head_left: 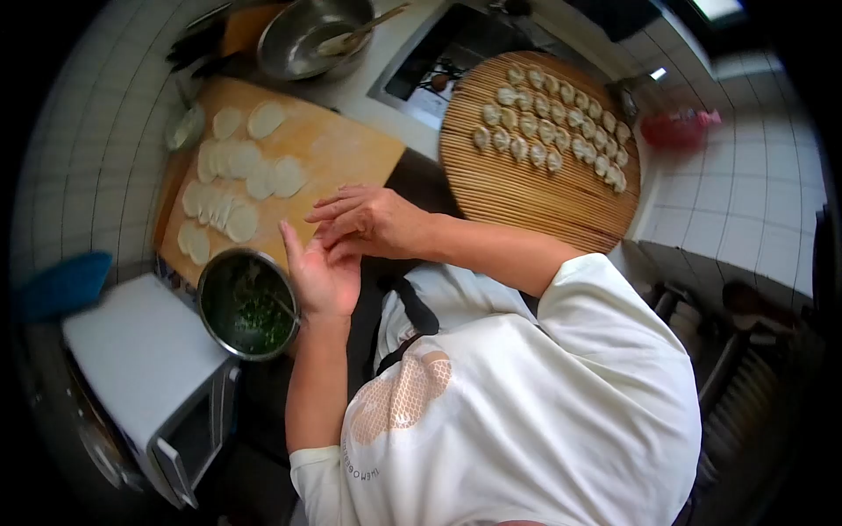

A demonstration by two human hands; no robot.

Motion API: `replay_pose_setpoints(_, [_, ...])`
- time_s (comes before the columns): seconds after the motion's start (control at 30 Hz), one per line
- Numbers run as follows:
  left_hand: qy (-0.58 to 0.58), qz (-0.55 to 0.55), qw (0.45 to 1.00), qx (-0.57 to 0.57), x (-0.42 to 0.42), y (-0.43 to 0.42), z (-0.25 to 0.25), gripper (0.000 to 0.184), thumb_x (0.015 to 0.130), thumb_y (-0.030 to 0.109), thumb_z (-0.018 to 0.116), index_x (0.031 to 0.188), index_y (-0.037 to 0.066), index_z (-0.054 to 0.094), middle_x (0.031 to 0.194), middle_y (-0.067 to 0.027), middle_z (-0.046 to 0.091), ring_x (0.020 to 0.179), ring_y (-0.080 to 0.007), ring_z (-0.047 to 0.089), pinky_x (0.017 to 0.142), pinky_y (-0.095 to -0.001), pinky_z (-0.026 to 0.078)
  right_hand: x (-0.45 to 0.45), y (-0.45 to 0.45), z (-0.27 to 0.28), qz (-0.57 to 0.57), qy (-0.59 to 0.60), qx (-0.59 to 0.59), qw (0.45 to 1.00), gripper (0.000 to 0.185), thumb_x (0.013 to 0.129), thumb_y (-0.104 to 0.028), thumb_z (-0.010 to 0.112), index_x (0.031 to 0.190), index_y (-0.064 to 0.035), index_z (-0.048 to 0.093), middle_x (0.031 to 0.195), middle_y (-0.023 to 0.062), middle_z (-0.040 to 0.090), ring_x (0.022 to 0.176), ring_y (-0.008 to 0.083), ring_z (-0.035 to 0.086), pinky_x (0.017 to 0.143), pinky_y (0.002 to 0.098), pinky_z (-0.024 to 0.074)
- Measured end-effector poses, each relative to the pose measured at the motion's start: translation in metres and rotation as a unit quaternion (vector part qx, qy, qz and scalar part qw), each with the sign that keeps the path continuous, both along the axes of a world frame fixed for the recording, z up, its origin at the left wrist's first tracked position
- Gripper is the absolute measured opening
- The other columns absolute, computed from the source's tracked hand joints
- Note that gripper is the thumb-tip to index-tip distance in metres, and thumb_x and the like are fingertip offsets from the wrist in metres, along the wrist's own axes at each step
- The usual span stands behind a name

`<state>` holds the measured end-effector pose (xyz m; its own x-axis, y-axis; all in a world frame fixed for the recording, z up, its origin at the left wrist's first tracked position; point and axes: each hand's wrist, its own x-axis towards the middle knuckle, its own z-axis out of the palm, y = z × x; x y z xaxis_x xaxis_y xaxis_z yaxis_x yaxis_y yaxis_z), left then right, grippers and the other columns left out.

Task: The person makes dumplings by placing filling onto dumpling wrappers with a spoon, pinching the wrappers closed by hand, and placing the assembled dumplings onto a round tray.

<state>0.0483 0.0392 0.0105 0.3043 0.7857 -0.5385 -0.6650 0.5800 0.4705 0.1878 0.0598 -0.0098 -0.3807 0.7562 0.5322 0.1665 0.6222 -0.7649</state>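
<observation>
Okay so, both hands are up in the middle right now — left hand has its palm turned up with the thumb sticking out, and the right hand is bent over its fingertips. The right fingers are curled, but I can't tell if either set of fingers is actually pinching something, since the overlap hides it

The bowl of green filling is just beside the left wrist, with a utensil leaning in it. Past that there's a wooden board with round dough wrappers on it, lots of them overlapping in rows. Over on the right, a round slatted tray has rows of filled dumplings on its far half — and a metal bowl with a wooden tool sits on the counter beyond the board
</observation>
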Motion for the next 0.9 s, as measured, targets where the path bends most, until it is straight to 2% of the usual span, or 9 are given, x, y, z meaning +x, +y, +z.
replay_pose_setpoints(0.03, [-0.038, -0.016, 0.999, 0.002, 0.002, 0.002, -0.004, 0.074, 0.085, 0.06, 0.03, 0.117, -0.006, 0.039, 0.112, -0.0129, 0.049, 0.104, -0.0212, 0.047, 0.09, -0.0311, 0.036, 0.009, -0.005, 0.002, -0.016, -0.002, -0.001, 1.0, 0.018, 0.064, -0.012, 0.071, 0.08, -0.004, 0.066, 0.1, 0.0108, 0.062, 0.099, 0.0276, 0.056, 0.085, 0.0382, 0.0432])
replay_pose_setpoints(0.1, [-0.111, -0.043, 0.993, 0.004, 0.012, 0.007, -0.006, 0.072, 0.086, 0.059, 0.032, 0.115, -0.007, 0.042, 0.104, -0.013, 0.052, 0.096, -0.0217, 0.05, 0.088, -0.0299, 0.038, 0.029, -0.015, 0.007, -0.062, 0.081, -0.159, 0.982, 0.02, 0.066, -0.011, 0.071, 0.084, -0.0043, 0.066, 0.105, 0.01, 0.061, 0.101, 0.0274, 0.056, 0.083, 0.0364, 0.045])
replay_pose_setpoints(0.13, [-0.045, -0.032, 0.998, -0.011, 0.027, 0.007, 0.0, 0.072, 0.086, 0.058, 0.033, 0.115, -0.007, 0.042, 0.102, -0.0127, 0.051, 0.093, -0.0207, 0.049, 0.087, -0.0288, 0.039, 0.041, -0.017, -0.007, -0.07, 0.069, -0.102, 0.99, 0.018, 0.067, -0.007, 0.07, 0.084, -0.0045, 0.066, 0.101, 0.0097, 0.063, 0.101, 0.0266, 0.056, 0.081, 0.0342, 0.0463])
replay_pose_setpoints(0.23, [-0.061, -0.07, 0.995, -0.029, 0.062, 0.006, -0.009, 0.072, 0.086, 0.057, 0.032, 0.116, -0.008, 0.041, 0.105, -0.0131, 0.051, 0.097, -0.0206, 0.049, 0.089, -0.0285, 0.038, 0.068, -0.033, -0.025, -0.138, 0.108, -0.114, 0.978, 0.016, 0.069, -0.005, 0.068, 0.085, -0.0052, 0.067, 0.095, 0.0097, 0.064, 0.1, 0.0251, 0.056, 0.083, 0.0336, 0.046])
replay_pose_setpoints(0.3, [-0.062, -0.11, 0.992, -0.018, 0.079, 0.003, -0.013, 0.07, 0.087, 0.056, 0.032, 0.119, -0.006, 0.041, 0.11, -0.0141, 0.05, 0.102, -0.0207, 0.048, 0.092, -0.0293, 0.036, 0.093, -0.048, -0.023, -0.152, 0.239, -0.281, 0.917, 0.014, 0.073, -0.004, 0.066, 0.087, -0.0022, 0.067, 0.091, 0.0089, 0.065, 0.09, 0.0176, 0.059, 0.081, 0.0277, 0.0472])
replay_pose_setpoints(0.37, [0.058, -0.161, 0.985, -0.007, 0.088, 0.0, -0.014, 0.067, 0.088, 0.054, 0.031, 0.121, -0.003, 0.04, 0.114, -0.0149, 0.05, 0.107, -0.021, 0.046, 0.096, -0.0308, 0.033, 0.134, -0.06, -0.036, -0.256, 0.277, -0.352, 0.857, 0.014, 0.078, -0.008, 0.063, 0.09, -0.0016, 0.066, 0.086, 0.0071, 0.065, 0.078, 0.0122, 0.061, 0.073, 0.0242, 0.049])
replay_pose_setpoints(0.43, [0.064, -0.173, 0.983, -0.008, 0.081, -0.003, -0.016, 0.06, 0.09, 0.05, 0.031, 0.121, 0.0, 0.042, 0.114, -0.0145, 0.05, 0.108, -0.0213, 0.046, 0.097, -0.0321, 0.032, 0.19, -0.074, -0.068, -0.402, 0.277, -0.316, 0.813, 0.017, 0.08, -0.017, 0.063, 0.088, -0.0029, 0.067, 0.081, 0.0056, 0.066, 0.07, 0.0115, 0.061, 0.065, 0.0242, 0.05])
replay_pose_setpoints(0.63, [0.126, -0.188, 0.973, 0.038, 0.056, -0.012, -0.019, 0.046, 0.093, 0.037, 0.032, 0.117, 0.0, 0.046, 0.113, -0.0132, 0.051, 0.108, -0.0204, 0.046, 0.097, -0.0317, 0.032, 0.297, -0.114, -0.143, -0.677, 0.092, -0.316, 0.658, 0.019, 0.076, -0.018, 0.067, 0.086, -0.0016, 0.067, 0.075, 0.0053, 0.065, 0.066, 0.0111, 0.059, 0.059, 0.0257, 0.0473])
replay_pose_setpoints(0.9, [0.109, -0.157, 0.98, 0.051, 0.041, -0.021, -0.028, 0.039, 0.091, 0.028, 0.04, 0.116, -0.002, 0.047, 0.112, -0.0143, 0.053, 0.106, -0.0208, 0.049, 0.095, -0.0313, 0.036, 0.308, -0.109, -0.174, -0.7, -0.022, -0.311, 0.643, 0.027, 0.075, -0.03, 0.068, 0.09, -0.0064, 0.068, 0.083, 0.0059, 0.066, 0.074, 0.0155, 0.061, 0.067, 0.0283, 0.0467])
